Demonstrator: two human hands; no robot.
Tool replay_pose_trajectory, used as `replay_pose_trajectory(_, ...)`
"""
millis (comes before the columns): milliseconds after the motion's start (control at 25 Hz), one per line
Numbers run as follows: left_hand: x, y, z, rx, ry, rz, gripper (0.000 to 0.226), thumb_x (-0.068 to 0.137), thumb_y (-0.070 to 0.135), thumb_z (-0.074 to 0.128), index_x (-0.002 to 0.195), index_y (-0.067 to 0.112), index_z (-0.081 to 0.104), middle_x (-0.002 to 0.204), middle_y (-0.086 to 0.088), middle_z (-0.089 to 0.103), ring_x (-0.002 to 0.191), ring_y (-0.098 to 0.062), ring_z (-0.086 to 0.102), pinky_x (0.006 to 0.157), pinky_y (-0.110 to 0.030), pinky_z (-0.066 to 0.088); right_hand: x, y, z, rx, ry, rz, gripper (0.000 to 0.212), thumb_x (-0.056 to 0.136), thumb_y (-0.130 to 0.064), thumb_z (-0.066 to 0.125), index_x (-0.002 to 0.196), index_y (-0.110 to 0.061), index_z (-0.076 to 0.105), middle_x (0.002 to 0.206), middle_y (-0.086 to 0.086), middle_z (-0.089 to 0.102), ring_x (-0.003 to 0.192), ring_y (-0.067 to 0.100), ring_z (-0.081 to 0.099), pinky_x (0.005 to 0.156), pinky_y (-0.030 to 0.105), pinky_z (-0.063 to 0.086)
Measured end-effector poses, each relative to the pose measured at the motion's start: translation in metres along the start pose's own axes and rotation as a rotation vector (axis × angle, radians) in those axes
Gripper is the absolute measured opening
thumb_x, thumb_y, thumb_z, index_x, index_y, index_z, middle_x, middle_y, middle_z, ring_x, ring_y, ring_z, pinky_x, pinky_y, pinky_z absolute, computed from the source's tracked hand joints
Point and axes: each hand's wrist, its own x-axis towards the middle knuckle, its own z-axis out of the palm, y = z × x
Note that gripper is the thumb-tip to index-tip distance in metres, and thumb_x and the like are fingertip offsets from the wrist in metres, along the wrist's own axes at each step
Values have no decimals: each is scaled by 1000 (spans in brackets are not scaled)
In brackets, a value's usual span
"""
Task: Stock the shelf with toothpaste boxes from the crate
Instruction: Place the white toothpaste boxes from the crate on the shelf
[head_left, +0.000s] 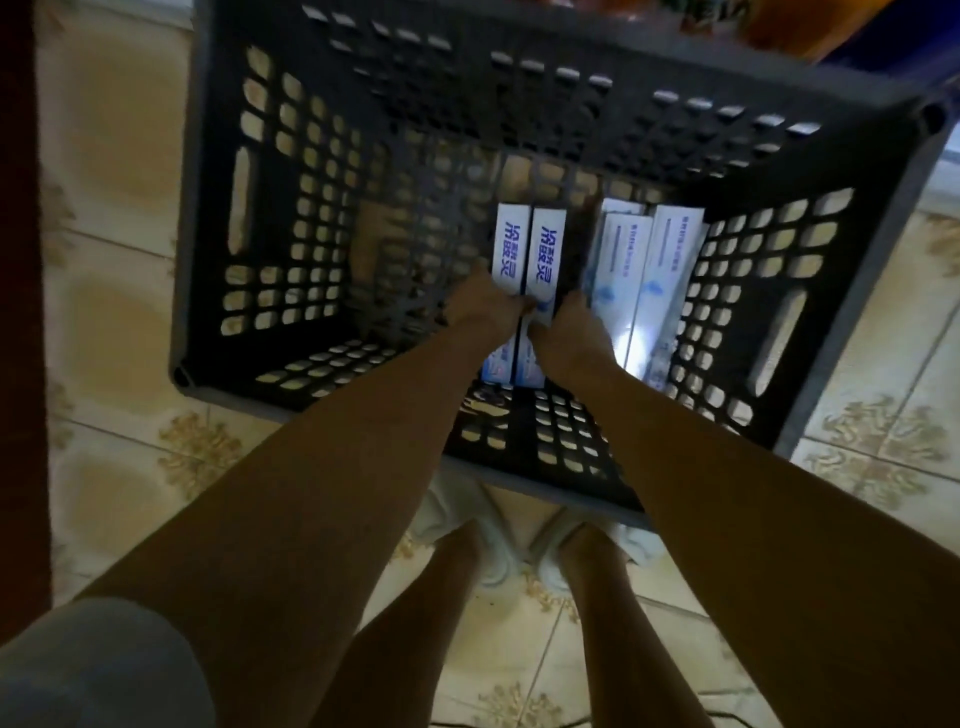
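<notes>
A dark perforated plastic crate (857, 291) stands on the tiled floor below me. Inside it lie two white toothpaste boxes with blue lettering (530, 249), side by side in the middle. Two more white boxes (644, 270) lie to their right against the crate wall. Both my arms reach down into the crate. My left hand (485, 306) rests on the near part of the left lettered box, fingers curled on it. My right hand (569, 338) grips the near part of the right lettered box. The near ends of both boxes show under my wrists.
Patterned beige floor tiles (119, 312) surround the crate. My legs and light shoes (498, 545) stand just in front of its near rim. A dark red edge (21, 312) runs down the left side. The left half of the crate floor holds no boxes.
</notes>
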Motion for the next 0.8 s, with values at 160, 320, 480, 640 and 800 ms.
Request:
replay_pose_trajectory(160,11,-8,5,-28,-5,33,57,77,19,82,125,5,52,126,-15,63,111,-30,62,89,-39,53,16,4,15,-16,19,7,46,99,-31,49,136,-8,35,128,20,57,113,38,59,92,47,50)
replay_pose_trajectory(320,12,-16,-6,-129,-87,80,48,84,12,75,125,3,53,127,-15,63,111,-26,62,86,-34,52,21,4,26,0,34,-13,55,92,-29,62,136,-9,36,128,18,56,114,36,58,92,45,51)
replay_pose_trajectory(480,-1,-15,-28,-277,-225,-7,34,92,14,65,123,9,53,120,-6,64,102,-17,62,74,-31,55,12,4,23,235,-8,14,65,83,-26,73,134,-15,34,133,12,51,117,29,56,92,48,53)
replay_pose_trajectory(640,-28,-5,-56,-494,-386,-124,18,95,17,61,113,19,61,112,0,68,102,-19,66,76,-39,57,-14,-12,-4,481,-38,-73,67,82,-11,75,128,-10,27,112,-8,50,105,9,51,73,20,51)
replay_pose_trajectory(800,-60,12,-89,-646,-472,-155,33,93,13,63,125,8,59,119,-13,69,111,-33,65,90,-52,55,-49,-39,-33,307,-82,-201,75,71,-19,85,125,-14,33,115,-6,55,112,18,56,87,40,55)
